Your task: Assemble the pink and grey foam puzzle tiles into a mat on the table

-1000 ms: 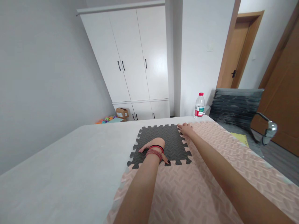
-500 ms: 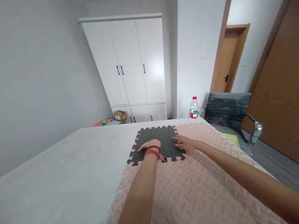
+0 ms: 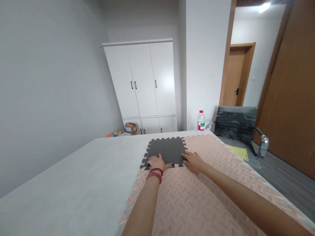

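Observation:
A dark grey foam mat tile [image 3: 167,149] with toothed edges lies flat on the table, bordered by pink foam matting [image 3: 192,203] on its near and right sides. My left hand [image 3: 157,162], with red bands at the wrist, rests on the tile's near left part, fingers apart and thumb stretched to the right along the near edge. At the tile's near right corner, my right hand [image 3: 193,160] lies with spread fingers, the tips touching the grey edge and the palm over the pink matting. Neither hand grips anything.
The white table [image 3: 81,177] extends to the left. A plastic bottle with a red cap [image 3: 201,121] stands at the far right corner. Beyond are a dark chair [image 3: 235,123] with a yellow sheet [image 3: 237,151], a white cabinet [image 3: 145,82] and a cardboard box [image 3: 131,127].
My left hand has turned and flattened, moving slightly toward me on the tile. My right hand has shifted nearer to the tile's near right corner. The camera view has tilted up.

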Motion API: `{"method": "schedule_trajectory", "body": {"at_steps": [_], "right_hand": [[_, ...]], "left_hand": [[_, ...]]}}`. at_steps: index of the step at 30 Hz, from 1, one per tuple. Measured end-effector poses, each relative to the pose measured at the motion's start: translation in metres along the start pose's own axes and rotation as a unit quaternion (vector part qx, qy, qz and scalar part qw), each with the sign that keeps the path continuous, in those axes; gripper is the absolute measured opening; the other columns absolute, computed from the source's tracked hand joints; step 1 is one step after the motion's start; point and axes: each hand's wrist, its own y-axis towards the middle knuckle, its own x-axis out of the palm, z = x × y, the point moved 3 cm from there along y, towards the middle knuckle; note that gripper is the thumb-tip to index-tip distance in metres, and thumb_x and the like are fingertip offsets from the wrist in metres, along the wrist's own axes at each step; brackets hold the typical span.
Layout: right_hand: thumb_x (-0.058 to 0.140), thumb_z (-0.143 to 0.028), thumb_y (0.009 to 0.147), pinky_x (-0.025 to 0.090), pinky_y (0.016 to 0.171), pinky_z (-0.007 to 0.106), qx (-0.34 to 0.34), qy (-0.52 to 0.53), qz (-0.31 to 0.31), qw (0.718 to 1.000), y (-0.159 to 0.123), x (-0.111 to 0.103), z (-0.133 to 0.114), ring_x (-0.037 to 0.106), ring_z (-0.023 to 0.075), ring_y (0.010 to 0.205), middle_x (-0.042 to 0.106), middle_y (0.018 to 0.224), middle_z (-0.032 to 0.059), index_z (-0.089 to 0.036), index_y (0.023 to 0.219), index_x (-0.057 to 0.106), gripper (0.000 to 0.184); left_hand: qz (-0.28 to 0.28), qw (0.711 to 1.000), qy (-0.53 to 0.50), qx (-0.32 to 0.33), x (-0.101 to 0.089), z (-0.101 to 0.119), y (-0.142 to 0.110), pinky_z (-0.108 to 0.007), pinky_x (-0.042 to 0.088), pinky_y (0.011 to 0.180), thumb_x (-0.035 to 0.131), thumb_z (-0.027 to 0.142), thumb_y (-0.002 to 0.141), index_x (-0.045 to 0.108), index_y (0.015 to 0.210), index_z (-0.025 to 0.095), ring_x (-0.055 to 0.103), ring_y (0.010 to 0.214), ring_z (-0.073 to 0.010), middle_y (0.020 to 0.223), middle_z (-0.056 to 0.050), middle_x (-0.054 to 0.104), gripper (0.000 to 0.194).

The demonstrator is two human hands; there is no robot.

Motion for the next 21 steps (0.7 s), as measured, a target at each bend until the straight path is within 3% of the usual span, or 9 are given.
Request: {"method": "schedule_trajectory", "body": {"at_steps": [3,6,12,15,21], "right_hand": [[0.033,-0.045,0.090,0.018,0.107,0.059,0.025,0.019,-0.001,0.999,-0.003,0.010,-0.018,0.026,0.0267,0.136,0.030,0.149,0.0122,-0.020,0.143,0.031,0.059],[0.030,-0.045,0.091,0.012,0.108,0.060,0.038,0.029,-0.002,0.999,-0.003,0.018,-0.025,0.019,0.0270,0.139,0.026,0.150,0.0126,-0.019,0.144,0.030,0.059],[0.035,-0.030,0.088,0.016,0.110,0.052,0.006,0.039,-0.007,0.999,-0.007,0.004,-0.008,0.031,0.0209,0.135,0.036,0.146,0.0083,-0.022,0.141,0.036,0.053],[0.037,-0.026,0.086,0.013,0.110,0.055,0.010,0.038,0.008,0.999,-0.016,-0.002,0.004,0.036,0.0224,0.132,0.038,0.145,0.0101,-0.022,0.141,0.036,0.055],[0.036,-0.030,0.087,0.016,0.108,0.061,0.024,0.070,-0.001,0.997,-0.021,-0.007,0.012,0.033,0.0247,0.133,0.036,0.146,0.0103,-0.020,0.140,0.037,0.054]], "left_hand": [[0.002,1.000,0.015,-0.020,0.007,-0.001,-0.005,-0.065,0.030,0.090,0.046,0.085,0.054,0.030,0.143,0.016,0.032,0.127,-0.0505,0.139,-0.033,0.036,0.114],[0.002,1.000,0.019,-0.024,0.011,-0.001,-0.006,-0.065,0.028,0.092,0.041,0.085,0.058,0.027,0.144,0.016,0.028,0.130,-0.0483,0.142,-0.031,0.033,0.111],[-0.012,0.999,0.021,-0.036,0.013,0.000,0.000,-0.067,0.026,0.092,0.039,0.082,0.061,0.026,0.144,0.020,0.026,0.132,-0.0459,0.144,-0.026,0.033,0.105],[-0.013,0.999,0.021,-0.033,0.015,0.001,0.005,-0.068,0.027,0.091,0.037,0.083,0.060,0.026,0.144,0.021,0.027,0.132,-0.0464,0.144,-0.026,0.033,0.106],[-0.005,1.000,0.018,-0.018,0.015,0.001,0.002,-0.067,0.024,0.094,0.030,0.087,0.060,0.025,0.145,0.019,0.027,0.131,-0.0464,0.142,-0.027,0.034,0.109]]}}
